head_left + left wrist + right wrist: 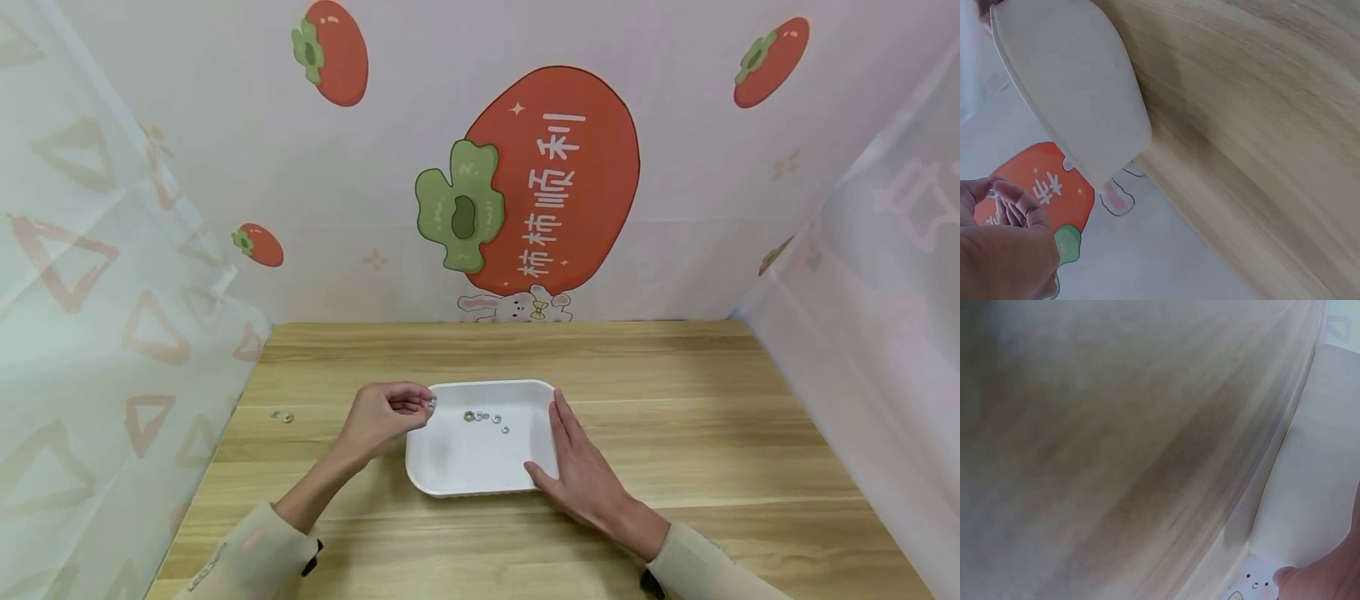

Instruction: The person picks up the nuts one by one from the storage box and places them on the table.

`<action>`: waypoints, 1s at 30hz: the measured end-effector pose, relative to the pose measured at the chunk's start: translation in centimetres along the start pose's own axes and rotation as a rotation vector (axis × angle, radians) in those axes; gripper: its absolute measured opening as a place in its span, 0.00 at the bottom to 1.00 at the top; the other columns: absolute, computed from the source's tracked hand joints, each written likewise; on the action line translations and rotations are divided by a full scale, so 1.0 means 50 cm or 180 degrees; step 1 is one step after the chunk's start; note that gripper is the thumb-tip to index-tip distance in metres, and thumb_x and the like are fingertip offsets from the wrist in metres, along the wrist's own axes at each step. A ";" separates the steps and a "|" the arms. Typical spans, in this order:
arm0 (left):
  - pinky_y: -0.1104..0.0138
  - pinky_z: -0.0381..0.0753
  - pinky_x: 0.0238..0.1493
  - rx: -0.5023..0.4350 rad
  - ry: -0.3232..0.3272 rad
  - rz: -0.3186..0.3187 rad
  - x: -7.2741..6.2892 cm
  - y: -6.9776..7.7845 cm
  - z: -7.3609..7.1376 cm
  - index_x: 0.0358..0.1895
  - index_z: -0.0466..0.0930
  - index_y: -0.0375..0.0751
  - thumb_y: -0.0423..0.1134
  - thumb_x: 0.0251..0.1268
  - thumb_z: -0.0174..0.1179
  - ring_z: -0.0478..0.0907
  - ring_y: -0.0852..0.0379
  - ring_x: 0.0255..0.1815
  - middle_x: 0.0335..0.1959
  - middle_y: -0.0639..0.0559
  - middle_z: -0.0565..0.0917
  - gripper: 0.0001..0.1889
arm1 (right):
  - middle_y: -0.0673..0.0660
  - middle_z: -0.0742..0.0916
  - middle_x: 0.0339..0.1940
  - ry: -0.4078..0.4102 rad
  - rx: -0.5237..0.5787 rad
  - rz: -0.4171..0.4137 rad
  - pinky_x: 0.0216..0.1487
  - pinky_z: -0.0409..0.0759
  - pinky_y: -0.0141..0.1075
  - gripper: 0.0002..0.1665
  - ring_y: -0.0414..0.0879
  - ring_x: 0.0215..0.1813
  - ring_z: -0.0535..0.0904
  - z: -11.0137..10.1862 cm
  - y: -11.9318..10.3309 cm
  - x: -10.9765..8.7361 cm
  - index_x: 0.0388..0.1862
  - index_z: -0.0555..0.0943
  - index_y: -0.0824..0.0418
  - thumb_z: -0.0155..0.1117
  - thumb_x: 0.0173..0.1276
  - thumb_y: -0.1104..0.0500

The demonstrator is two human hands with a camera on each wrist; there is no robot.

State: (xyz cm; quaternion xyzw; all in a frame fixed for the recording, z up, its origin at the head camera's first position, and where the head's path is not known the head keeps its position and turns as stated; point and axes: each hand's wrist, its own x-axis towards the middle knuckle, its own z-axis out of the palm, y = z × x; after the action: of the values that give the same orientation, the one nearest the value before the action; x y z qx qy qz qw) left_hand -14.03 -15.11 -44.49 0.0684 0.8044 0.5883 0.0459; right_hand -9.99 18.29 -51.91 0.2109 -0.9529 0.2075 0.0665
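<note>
In the head view, my left hand (386,417) pinches a small silvery metal nut (432,402) between thumb and fingertips, just above the tray's far left corner. The left wrist view shows the nut (992,194) only as a glint at the fingertips. A white rectangular tray (480,479) stands on the table. Inside it lie several small metal nuts and rings (497,419), grouped towards the far side. My right hand (588,475) rests against the tray's right side, its fingers straight along the rim and its thumb over the near right corner.
Two small metal rings (288,417) lie on the wooden table (675,400) left of the tray. A printed cloth (375,167) hangs behind the table's far edge, with more cloth on both sides.
</note>
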 end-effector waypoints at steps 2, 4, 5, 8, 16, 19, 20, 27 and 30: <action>0.70 0.88 0.41 0.0005 0.0030 -0.0001 -0.004 -0.003 -0.012 0.44 0.90 0.32 0.27 0.59 0.71 0.86 0.58 0.36 0.38 0.45 0.91 0.10 | 0.67 0.51 0.89 0.0014 0.0010 0.0001 0.78 0.67 0.54 0.61 0.61 0.86 0.54 -0.002 0.000 -0.001 0.84 0.50 0.76 0.63 0.74 0.36; 0.70 0.88 0.42 0.0014 0.0069 0.0007 -0.008 -0.006 -0.024 0.45 0.90 0.31 0.28 0.59 0.72 0.87 0.58 0.37 0.39 0.44 0.91 0.10 | 0.67 0.51 0.89 0.0029 0.0004 0.0001 0.78 0.68 0.53 0.61 0.61 0.86 0.55 -0.001 0.001 -0.001 0.84 0.50 0.76 0.63 0.74 0.36; 0.71 0.88 0.43 0.0031 0.0096 0.0006 -0.010 -0.009 -0.031 0.46 0.89 0.31 0.28 0.60 0.72 0.87 0.59 0.37 0.39 0.44 0.91 0.11 | 0.67 0.51 0.89 0.0039 0.0000 -0.0008 0.78 0.68 0.53 0.61 0.61 0.86 0.55 0.000 0.002 -0.002 0.84 0.50 0.76 0.63 0.74 0.36; 0.72 0.87 0.43 0.0103 0.0190 0.0004 -0.019 -0.017 -0.053 0.47 0.89 0.30 0.29 0.61 0.72 0.87 0.61 0.38 0.39 0.44 0.91 0.12 | 0.67 0.50 0.89 0.0055 0.0026 -0.0037 0.78 0.67 0.53 0.61 0.61 0.86 0.55 0.002 0.003 -0.003 0.84 0.50 0.76 0.64 0.74 0.36; 0.71 0.87 0.42 0.0269 0.0357 -0.0059 -0.039 -0.028 -0.112 0.50 0.89 0.30 0.33 0.64 0.72 0.88 0.62 0.39 0.40 0.45 0.92 0.14 | 0.66 0.49 0.89 0.0074 0.0054 -0.0067 0.78 0.67 0.53 0.61 0.60 0.86 0.55 0.004 0.004 -0.006 0.84 0.49 0.76 0.64 0.75 0.37; 0.71 0.87 0.43 0.0311 0.0386 -0.0056 -0.044 -0.029 -0.129 0.51 0.89 0.31 0.34 0.65 0.72 0.88 0.62 0.40 0.41 0.45 0.92 0.14 | 0.66 0.50 0.89 0.0074 0.0060 -0.0060 0.78 0.68 0.54 0.61 0.60 0.86 0.55 0.003 0.004 -0.006 0.84 0.49 0.76 0.64 0.75 0.37; 0.71 0.87 0.43 0.0325 0.0398 -0.0056 -0.045 -0.030 -0.135 0.51 0.89 0.31 0.34 0.66 0.72 0.88 0.62 0.40 0.41 0.45 0.92 0.14 | 0.66 0.50 0.89 0.0070 0.0060 -0.0061 0.78 0.68 0.54 0.61 0.61 0.86 0.55 0.002 0.003 -0.006 0.84 0.49 0.76 0.64 0.75 0.36; 0.72 0.87 0.45 0.0316 0.0428 -0.0015 -0.054 -0.038 -0.167 0.53 0.87 0.29 0.35 0.68 0.71 0.88 0.64 0.41 0.44 0.42 0.92 0.15 | 0.67 0.51 0.89 0.0056 0.0012 -0.0063 0.78 0.67 0.53 0.61 0.61 0.86 0.55 0.000 0.002 -0.004 0.84 0.50 0.76 0.65 0.74 0.36; 0.72 0.87 0.45 0.0309 0.0451 -0.0007 -0.056 -0.041 -0.182 0.54 0.87 0.29 0.35 0.69 0.71 0.89 0.63 0.41 0.44 0.44 0.92 0.16 | 0.66 0.50 0.89 0.0036 0.0025 -0.0055 0.78 0.66 0.53 0.61 0.61 0.86 0.55 -0.001 0.001 -0.003 0.84 0.49 0.76 0.64 0.74 0.36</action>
State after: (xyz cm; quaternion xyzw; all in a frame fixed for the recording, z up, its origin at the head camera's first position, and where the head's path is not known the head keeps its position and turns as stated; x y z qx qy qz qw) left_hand -12.77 -24.74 -43.71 0.0279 0.8333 0.5520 -0.0138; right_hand -9.86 18.40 -51.90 0.2182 -0.9498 0.2119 0.0728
